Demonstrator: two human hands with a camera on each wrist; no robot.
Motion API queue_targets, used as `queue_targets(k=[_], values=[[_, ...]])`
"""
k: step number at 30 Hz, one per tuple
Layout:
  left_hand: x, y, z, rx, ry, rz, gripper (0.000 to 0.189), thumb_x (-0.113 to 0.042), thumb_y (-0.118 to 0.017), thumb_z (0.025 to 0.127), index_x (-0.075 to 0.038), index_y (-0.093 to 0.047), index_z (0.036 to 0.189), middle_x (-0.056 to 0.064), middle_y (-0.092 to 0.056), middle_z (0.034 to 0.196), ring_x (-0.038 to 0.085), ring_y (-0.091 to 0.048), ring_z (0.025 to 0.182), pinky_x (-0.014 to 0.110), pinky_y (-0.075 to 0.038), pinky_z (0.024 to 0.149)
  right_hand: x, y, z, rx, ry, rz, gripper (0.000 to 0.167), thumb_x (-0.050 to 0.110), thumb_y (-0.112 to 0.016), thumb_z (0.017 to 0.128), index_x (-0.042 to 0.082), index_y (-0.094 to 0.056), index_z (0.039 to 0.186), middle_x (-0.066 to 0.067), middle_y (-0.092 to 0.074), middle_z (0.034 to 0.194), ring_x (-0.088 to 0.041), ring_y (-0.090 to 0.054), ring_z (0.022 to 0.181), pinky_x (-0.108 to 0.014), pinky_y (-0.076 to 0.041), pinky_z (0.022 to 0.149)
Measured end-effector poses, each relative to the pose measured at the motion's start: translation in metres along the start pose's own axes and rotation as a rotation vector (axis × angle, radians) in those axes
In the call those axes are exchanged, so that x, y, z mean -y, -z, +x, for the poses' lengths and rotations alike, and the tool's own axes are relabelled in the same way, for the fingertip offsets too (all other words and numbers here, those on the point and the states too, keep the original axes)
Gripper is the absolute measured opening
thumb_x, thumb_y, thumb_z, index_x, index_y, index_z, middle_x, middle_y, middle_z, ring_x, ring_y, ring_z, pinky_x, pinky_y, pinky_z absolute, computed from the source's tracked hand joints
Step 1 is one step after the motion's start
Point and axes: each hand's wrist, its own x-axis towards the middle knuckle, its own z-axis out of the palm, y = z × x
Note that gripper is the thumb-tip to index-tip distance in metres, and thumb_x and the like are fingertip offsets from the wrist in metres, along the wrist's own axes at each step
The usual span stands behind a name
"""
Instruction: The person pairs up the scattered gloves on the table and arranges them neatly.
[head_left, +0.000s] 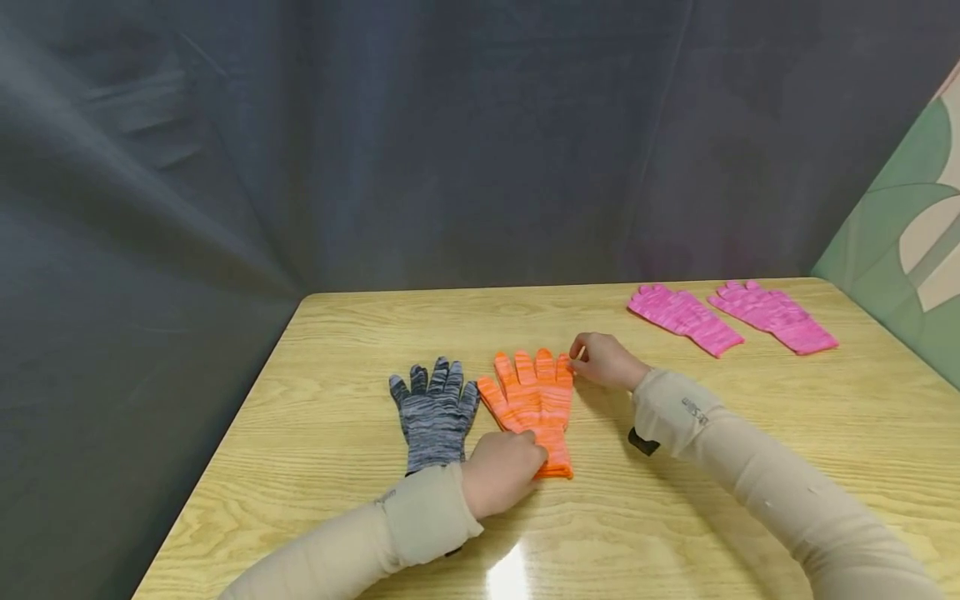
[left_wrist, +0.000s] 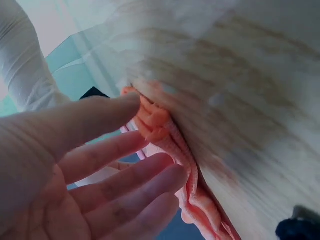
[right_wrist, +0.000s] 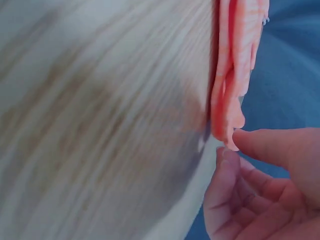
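An orange knit glove (head_left: 534, 392) lies flat on the wooden table, fingers pointing away. At its cuff is my left hand (head_left: 502, 471); in the left wrist view the thumb (left_wrist: 117, 110) and index finger pinch the cuff's edge, the other fingers loosely bent. My right hand (head_left: 603, 360) pinches the tip of the orange glove's rightmost finger between thumb (right_wrist: 265, 145) and index finger. Left of it lies a grey and black knit glove (head_left: 435, 417), its cuff partly hidden behind my left wrist. Whether another glove lies under the orange one, I cannot tell.
Two pink knit gloves (head_left: 686, 315) (head_left: 776, 317) lie apart from each other at the back right of the table (head_left: 322, 400). Dark cloth (head_left: 480, 150) hangs behind the table's far edge and along the left. A green patterned surface (head_left: 892, 225) borders the right side.
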Motion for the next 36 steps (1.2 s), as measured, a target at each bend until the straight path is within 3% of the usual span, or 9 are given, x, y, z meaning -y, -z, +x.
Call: queue_targets(k=[6, 14, 22, 30, 36], values=[[-0.007, -0.002, 0.001, -0.007, 0.010, 0.104, 0.016, -0.010, -0.068, 0.082, -0.025, -0.069, 0.085, -0.006, -0.062, 0.077, 0.007, -0.059, 0.063, 0.023, -0.047, 0.047, -0.007, -0.003, 0.006, 0.010, -0.026, 0.044, 0.009, 0.010, -0.059, 0.089, 0.001, -0.057, 0.087, -0.008, -0.057, 0.071, -0.013, -0.047, 0.060, -0.023, -0.039, 0.055], [-0.009, -0.005, 0.003, -0.026, -0.004, 0.101, 0.019, -0.011, -0.067, 0.082, -0.028, -0.070, 0.089, -0.007, -0.066, 0.079, 0.006, -0.060, 0.067, 0.024, -0.047, 0.048, -0.012, -0.006, 0.015, 0.035, -0.056, 0.131, 0.008, 0.008, -0.056, 0.090, 0.001, -0.057, 0.086, -0.005, -0.054, 0.072, -0.011, -0.047, 0.058, -0.023, -0.041, 0.056], [-0.011, -0.004, 0.006, -0.027, 0.002, 0.100, 0.019, -0.011, -0.065, 0.081, -0.029, -0.070, 0.083, -0.012, -0.067, 0.076, 0.003, -0.060, 0.065, 0.023, -0.047, 0.050, -0.013, -0.009, 0.019, 0.094, -0.076, 0.153, 0.013, 0.009, -0.059, 0.089, -0.001, -0.058, 0.098, -0.005, -0.055, 0.072, -0.009, -0.049, 0.056, -0.022, -0.042, 0.054], [-0.008, -0.007, 0.007, -0.083, -0.002, 0.105, 0.018, -0.010, -0.068, 0.076, -0.027, -0.066, 0.070, -0.011, -0.065, 0.067, 0.003, -0.058, 0.057, 0.022, -0.044, 0.046, -0.010, -0.006, 0.020, 0.074, -0.059, 0.075, 0.011, 0.011, -0.061, 0.087, 0.001, -0.058, 0.084, -0.003, -0.053, 0.070, -0.012, -0.046, 0.061, -0.023, -0.039, 0.058], [-0.005, -0.006, 0.006, -0.074, -0.005, 0.079, 0.022, -0.004, -0.070, 0.076, -0.025, -0.065, 0.071, -0.011, -0.064, 0.069, 0.004, -0.058, 0.059, 0.022, -0.044, 0.045, -0.010, -0.003, 0.018, 0.071, -0.099, 0.045, 0.012, 0.011, -0.060, 0.086, 0.002, -0.056, 0.080, -0.004, -0.055, 0.069, -0.012, -0.048, 0.060, -0.023, -0.040, 0.059]])
